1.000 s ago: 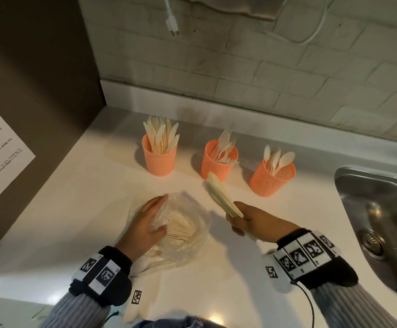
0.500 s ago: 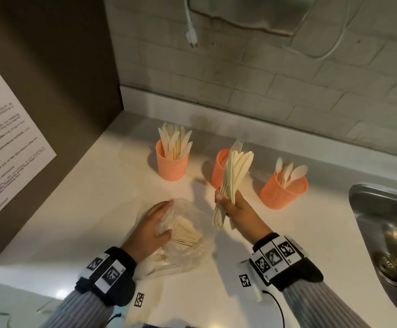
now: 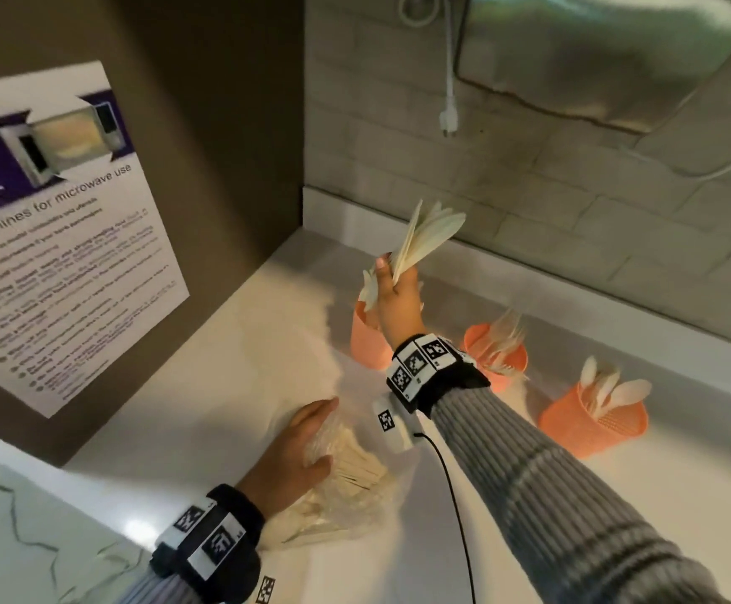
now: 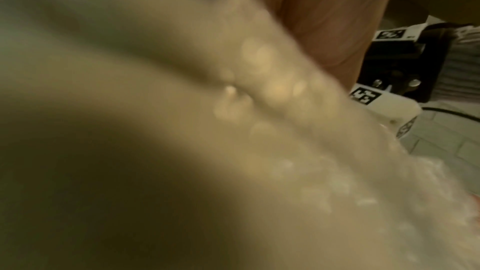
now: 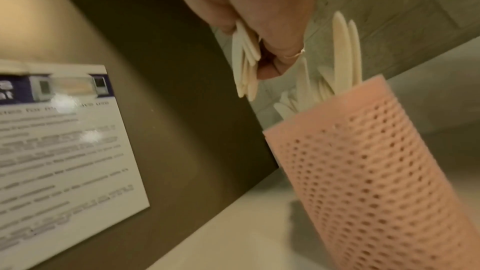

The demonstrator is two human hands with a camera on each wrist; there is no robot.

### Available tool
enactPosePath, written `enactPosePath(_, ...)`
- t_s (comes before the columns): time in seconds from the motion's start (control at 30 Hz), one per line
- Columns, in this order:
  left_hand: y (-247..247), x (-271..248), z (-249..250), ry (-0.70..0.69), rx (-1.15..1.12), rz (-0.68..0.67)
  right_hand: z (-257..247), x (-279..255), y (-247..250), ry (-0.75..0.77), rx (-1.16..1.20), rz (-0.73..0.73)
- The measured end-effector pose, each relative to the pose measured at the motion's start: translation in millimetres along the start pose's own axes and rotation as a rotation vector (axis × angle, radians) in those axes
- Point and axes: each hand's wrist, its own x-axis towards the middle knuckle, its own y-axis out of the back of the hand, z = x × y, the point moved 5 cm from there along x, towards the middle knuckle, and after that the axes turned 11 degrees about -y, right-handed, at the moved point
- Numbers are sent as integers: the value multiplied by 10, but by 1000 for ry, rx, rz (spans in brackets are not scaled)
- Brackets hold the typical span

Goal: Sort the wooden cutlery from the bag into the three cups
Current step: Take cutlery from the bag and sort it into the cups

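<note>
Cutlery bundle point(image 3: 425, 241), gripped in right hand point(image 3: 398, 294) fingers, now raised above leftmost cup point(image 3: 366, 337); left hand point(image 3: 298, 446) still flat on bag point(image 3: 355, 486).

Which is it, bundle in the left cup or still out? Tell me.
Out: the right hand grips the bundle above the left cup, its lower ends above the rim.

I've got three cups in a row along the back wall: left cup point(image 3: 366, 337) under my right hand point(image 3: 398, 294), middle cup point(image 3: 496, 357), right cup point(image 3: 590, 422). The bag point(image 3: 355, 486) lies in front, under my left hand point(image 3: 298, 451).
</note>
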Motion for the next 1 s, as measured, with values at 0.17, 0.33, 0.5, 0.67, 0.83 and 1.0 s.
enactPosePath(0.17,-2,23,45,-41,36,-5,128,167,-26,36,-142,55)
enactPosePath(0.33,-10,26,17,-28,42,-3,214,194,15,37,-268,90)
enactPosePath(0.5,-12,17,18,-5,42,-5,186,185,130,70,-190,74)
enactPosePath(0.67,-13,-1,47,-24,28,1,53,68,350,205,-185,105)
enactPosePath(0.83,-15,12,57,6,34,-14,-81,-315,726,395,-226,180)
enactPosePath(1.0,-63,9,98,13,-1,-29,135,-904,997,338,-245,65)
